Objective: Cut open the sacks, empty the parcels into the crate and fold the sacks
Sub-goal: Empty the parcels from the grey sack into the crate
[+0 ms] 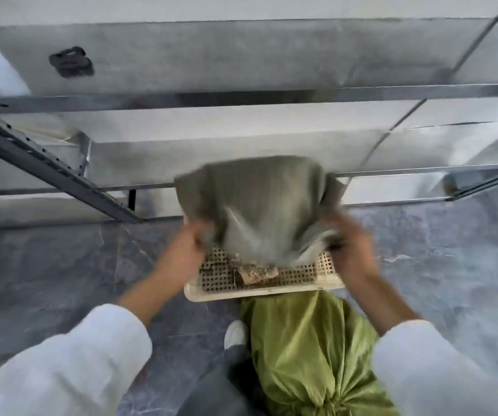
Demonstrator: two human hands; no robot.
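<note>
While the whole shot is pretty smeared, I can make out the grey-green sack hanging right over the crate, bunched up between both hands. The left hand grips its left edge and the right hand grips the right edge. The fingers are curled into the cloth on both sides, though the blur hides exactly how each one sits. The crate is a pale perforated one on the dark floor, in front of a metal shelf rack. One brownish parcel lies in the crate, just under the sack. A bright green sack, tied shut, lies on the floor right up against the crate's near rim, beside a shoe.
</note>
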